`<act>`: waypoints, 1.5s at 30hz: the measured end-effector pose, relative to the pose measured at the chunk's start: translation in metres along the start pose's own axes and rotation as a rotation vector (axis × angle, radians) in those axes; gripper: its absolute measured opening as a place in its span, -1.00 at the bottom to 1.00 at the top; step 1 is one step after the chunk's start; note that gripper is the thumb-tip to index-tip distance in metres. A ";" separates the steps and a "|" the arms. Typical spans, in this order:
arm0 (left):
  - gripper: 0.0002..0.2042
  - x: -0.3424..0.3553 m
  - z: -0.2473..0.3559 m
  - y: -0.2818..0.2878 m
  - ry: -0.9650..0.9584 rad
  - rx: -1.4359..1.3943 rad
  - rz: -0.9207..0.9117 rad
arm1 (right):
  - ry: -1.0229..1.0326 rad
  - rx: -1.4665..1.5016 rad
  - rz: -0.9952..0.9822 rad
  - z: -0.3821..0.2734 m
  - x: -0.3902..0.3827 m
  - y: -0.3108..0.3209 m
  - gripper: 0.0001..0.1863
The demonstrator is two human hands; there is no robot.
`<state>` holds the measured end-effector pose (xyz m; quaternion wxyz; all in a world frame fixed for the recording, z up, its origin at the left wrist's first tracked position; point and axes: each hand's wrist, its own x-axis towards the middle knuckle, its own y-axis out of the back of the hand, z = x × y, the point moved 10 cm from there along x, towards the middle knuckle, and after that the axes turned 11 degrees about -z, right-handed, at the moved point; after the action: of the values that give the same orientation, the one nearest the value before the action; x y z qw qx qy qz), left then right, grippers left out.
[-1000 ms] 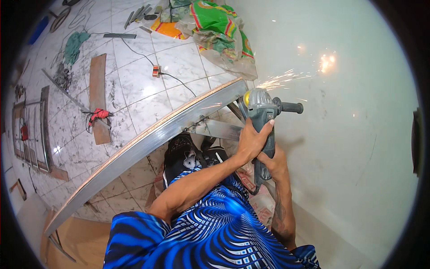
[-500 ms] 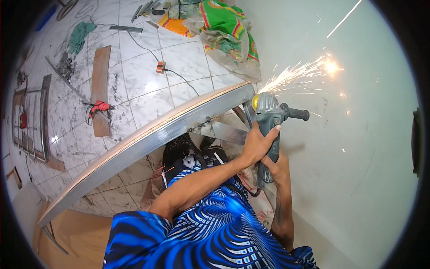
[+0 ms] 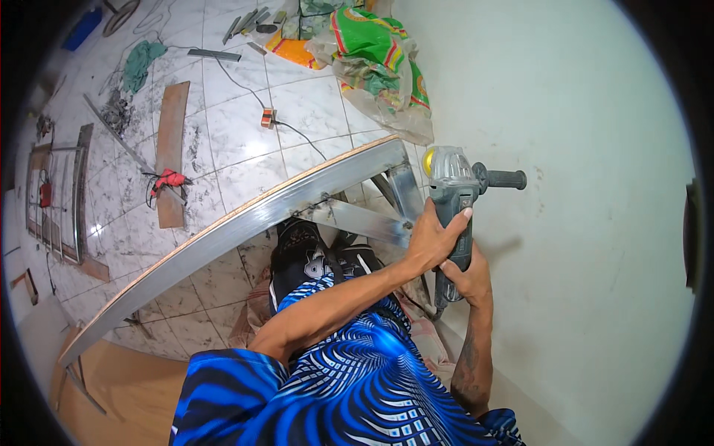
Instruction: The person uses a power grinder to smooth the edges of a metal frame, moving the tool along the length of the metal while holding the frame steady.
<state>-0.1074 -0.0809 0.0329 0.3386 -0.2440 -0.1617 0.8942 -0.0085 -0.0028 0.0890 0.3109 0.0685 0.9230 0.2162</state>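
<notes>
A grey angle grinder (image 3: 454, 195) with a yellow disc and black side handle is held upright in front of me, just right of a welded metal frame's corner. My left hand (image 3: 435, 241) grips the upper body near the head; my right hand (image 3: 468, 271) wraps round the lower body. The frame's long steel beam (image 3: 245, 223) has a pale board edge along its top and runs to the lower left. A short brace (image 3: 357, 223) joins it near dark weld marks. The disc stands slightly clear of the corner, with no sparks showing.
On the tiled floor lie a red power tool (image 3: 169, 182), a plank (image 3: 178, 111), a green cloth (image 3: 140, 65), a small socket box (image 3: 268, 117) with cords, metal frames (image 3: 78, 208), steel offcuts (image 3: 249, 26) and printed sacks (image 3: 375, 56). A pale wall (image 3: 587, 149) is on my right.
The sparks seen earlier are gone. Both hands have moved the grinder slightly to the right, and its disc now sits farther from the frame's corner. The beam appears shifted slightly leftward.
</notes>
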 end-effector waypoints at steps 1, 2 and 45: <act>-0.31 0.000 0.000 -0.002 -0.017 -0.009 0.008 | 0.029 0.066 -0.028 0.000 0.001 0.003 -0.52; -0.32 -0.002 0.004 -0.005 -0.034 -0.017 0.012 | 0.056 0.132 -0.052 -0.002 -0.001 0.008 -0.51; -0.39 0.003 -0.016 -0.125 -0.245 0.007 -0.006 | 0.372 0.364 -0.299 0.072 0.027 0.118 -0.42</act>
<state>-0.0347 0.0133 0.0755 0.3197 -0.1314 -0.1995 0.9169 0.0125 0.1360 0.0757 0.1473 -0.0544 0.9876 0.0077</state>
